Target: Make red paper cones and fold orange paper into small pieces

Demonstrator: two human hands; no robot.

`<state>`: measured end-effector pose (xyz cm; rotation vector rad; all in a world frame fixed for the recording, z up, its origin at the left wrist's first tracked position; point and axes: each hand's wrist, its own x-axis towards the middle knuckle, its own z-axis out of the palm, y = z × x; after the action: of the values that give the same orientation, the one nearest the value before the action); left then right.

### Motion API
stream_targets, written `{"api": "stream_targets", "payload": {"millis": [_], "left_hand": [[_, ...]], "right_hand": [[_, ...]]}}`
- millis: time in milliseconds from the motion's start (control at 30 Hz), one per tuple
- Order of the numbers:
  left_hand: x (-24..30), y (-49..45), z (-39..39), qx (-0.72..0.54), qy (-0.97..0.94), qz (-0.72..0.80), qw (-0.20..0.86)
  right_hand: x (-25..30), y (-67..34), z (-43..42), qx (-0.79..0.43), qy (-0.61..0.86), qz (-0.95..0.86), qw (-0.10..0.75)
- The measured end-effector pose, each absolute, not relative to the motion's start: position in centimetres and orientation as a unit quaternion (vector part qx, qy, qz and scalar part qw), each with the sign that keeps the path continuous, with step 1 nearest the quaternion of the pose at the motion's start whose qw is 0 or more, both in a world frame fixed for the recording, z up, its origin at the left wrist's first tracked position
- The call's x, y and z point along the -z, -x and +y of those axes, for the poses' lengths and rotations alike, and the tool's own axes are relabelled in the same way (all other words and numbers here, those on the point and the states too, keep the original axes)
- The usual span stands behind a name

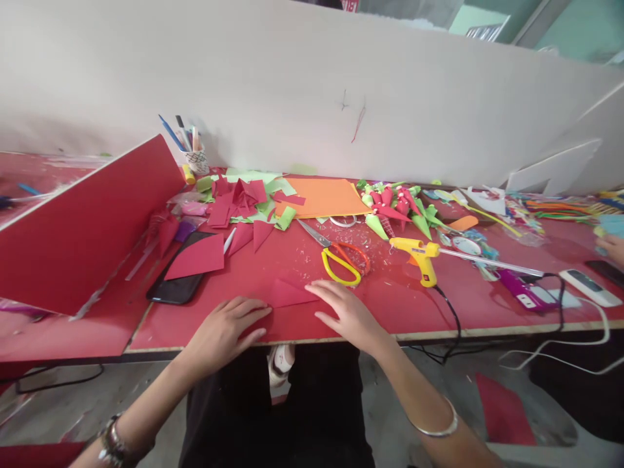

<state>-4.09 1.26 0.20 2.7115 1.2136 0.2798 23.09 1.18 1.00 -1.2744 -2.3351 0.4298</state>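
A red paper piece (pixel 291 294) lies flat on the red table (pixel 234 328) between my hands. My left hand (pixel 233 325) rests at its left end with the fingers stretched out. The fingertips of my right hand (pixel 344 313) touch its right end, thumb apart from the fingers. Just beyond stand-out yellow and orange handles, a pair of scissors (pixel 336 250) lies with its blades pointing up and left. A yellow glue gun (pixel 420 257) lies farther right, a clear glue stick out of its back. Left of my hands, a red paper sector (pixel 195 255) covers part of a black phone (pixel 170 286).
A red board (pixel 92 227) leans at the left near a pen cup (pixel 196 159). Red and green scraps (pixel 238 198), orange sheets (pixel 326 198) and small paper cones (pixel 390 205) line the back. A purple power strip (pixel 524 289) and another person's hand (pixel 611 249) are at the right.
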Motion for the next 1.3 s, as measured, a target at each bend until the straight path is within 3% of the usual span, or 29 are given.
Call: {"api": "stream_targets", "payload": {"millis": [133, 400, 633, 767, 1033, 1167, 1300], "left_hand": [[-0.5, 3.8, 2.2, -0.109, -0.892, 0.432, 0.078], [-0.9, -0.8, 2.3, -0.128, -0.881, 0.455, 0.005], [-1.0, -2.6, 2.6, -0.136, -0.879, 0.455, -0.044], [-1.2, -2.1, 3.1, -0.111, -0.881, 0.460, -0.019], [-0.6, 0.1, 4.4, -0.120, -0.925, 0.341, 0.115], [-0.6, 1.0, 4.1, -0.121, -0.931, 0.311, 0.149], [-0.5, 1.4, 2.9, -0.120, -0.923, 0.338, 0.141]], "right_hand": [[-0.6, -22.0, 2.4, -0.210, 0.445, -0.841, 0.226], [0.3, -19.8, 2.8, -0.179, 0.516, -0.806, 0.229], [-0.9, -18.1, 2.1, -0.300, 0.522, -0.718, 0.349], [-2.3, -18.7, 1.4, -0.289, 0.446, -0.752, 0.390], [0.0, -21.2, 1.8, -0.038, 0.380, -0.887, 0.261], [0.9, -21.0, 1.9, -0.031, 0.346, -0.913, 0.215], [0.6, -20.9, 2.0, -0.101, 0.359, -0.903, 0.213]]}}
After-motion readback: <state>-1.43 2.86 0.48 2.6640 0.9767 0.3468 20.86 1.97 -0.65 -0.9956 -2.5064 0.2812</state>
